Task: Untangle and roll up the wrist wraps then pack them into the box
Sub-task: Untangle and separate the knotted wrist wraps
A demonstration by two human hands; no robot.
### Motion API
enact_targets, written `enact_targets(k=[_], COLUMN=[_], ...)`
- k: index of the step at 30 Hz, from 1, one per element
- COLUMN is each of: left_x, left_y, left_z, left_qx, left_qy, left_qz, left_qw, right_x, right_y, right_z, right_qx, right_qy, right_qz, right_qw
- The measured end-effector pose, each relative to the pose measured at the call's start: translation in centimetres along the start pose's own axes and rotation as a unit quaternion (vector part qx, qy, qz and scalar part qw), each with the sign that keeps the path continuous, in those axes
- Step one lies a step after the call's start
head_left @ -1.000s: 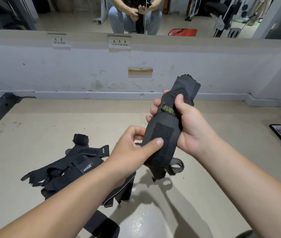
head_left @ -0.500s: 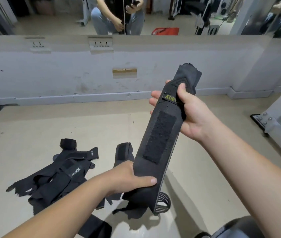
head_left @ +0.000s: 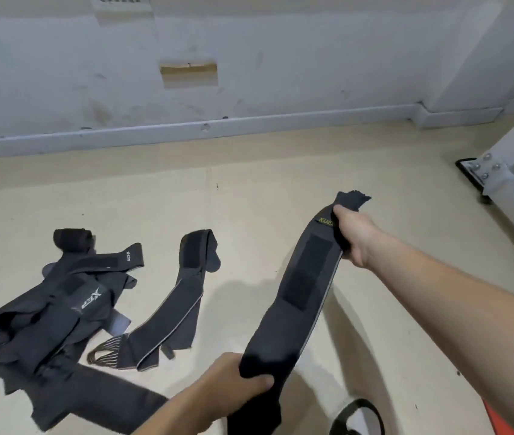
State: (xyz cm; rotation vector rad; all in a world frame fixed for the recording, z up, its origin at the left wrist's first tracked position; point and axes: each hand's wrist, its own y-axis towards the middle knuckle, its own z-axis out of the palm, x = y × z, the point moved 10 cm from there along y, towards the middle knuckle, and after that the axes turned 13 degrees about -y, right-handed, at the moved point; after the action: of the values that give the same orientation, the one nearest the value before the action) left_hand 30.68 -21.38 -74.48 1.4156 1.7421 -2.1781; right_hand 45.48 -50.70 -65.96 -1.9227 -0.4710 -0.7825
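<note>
A long black wrist wrap (head_left: 299, 296) with a velcro patch and yellow lettering hangs stretched between my hands above the floor. My right hand (head_left: 354, 237) grips its upper end, whose frayed tip sticks out past my fist. My left hand (head_left: 233, 384) grips the lower part, and the wrap's tail drops below it. On the floor to the left lies a tangled heap of black wraps (head_left: 58, 306). A single wrap (head_left: 174, 306) with a striped elastic loop lies apart from the heap, between it and my hands.
A white wall with a skirting ledge (head_left: 218, 124) runs along the back. A bolted white metal frame foot (head_left: 500, 180) stands at the right. A dark strap loop (head_left: 359, 416) and an orange edge (head_left: 500, 422) show at the bottom right.
My hands have moved apart and lower, pulling the wrap out longer. One wrap now lies apart from the heap on the floor. The view has tilted down.
</note>
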Motion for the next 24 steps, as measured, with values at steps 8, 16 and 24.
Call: enact_targets(k=[8, 16, 24], left_x=[0.7, 3.2, 1.4], left_y=[13.4, 16.8, 14.9], left_z=[3.8, 8.9, -5.7], left_qx=[-0.029, 0.045, -0.227], left_qy=[-0.013, -0.112, 0.059], left_qz=[-0.058, -0.051, 0.058], left_qw=[0.998, 0.991, 0.97], right_x=[-5.0, -1.4, -10.9], right_y=[11.9, 17.2, 12.5], right_z=[1.6, 0.2, 12.5], right_qx=[-0.034, -0.159, 0.021], right_qy=[-0.116, -0.29, -0.529], right_qz=[-0.003, -0.127, -0.189], right_qw=[0.993, 0.935, 0.827])
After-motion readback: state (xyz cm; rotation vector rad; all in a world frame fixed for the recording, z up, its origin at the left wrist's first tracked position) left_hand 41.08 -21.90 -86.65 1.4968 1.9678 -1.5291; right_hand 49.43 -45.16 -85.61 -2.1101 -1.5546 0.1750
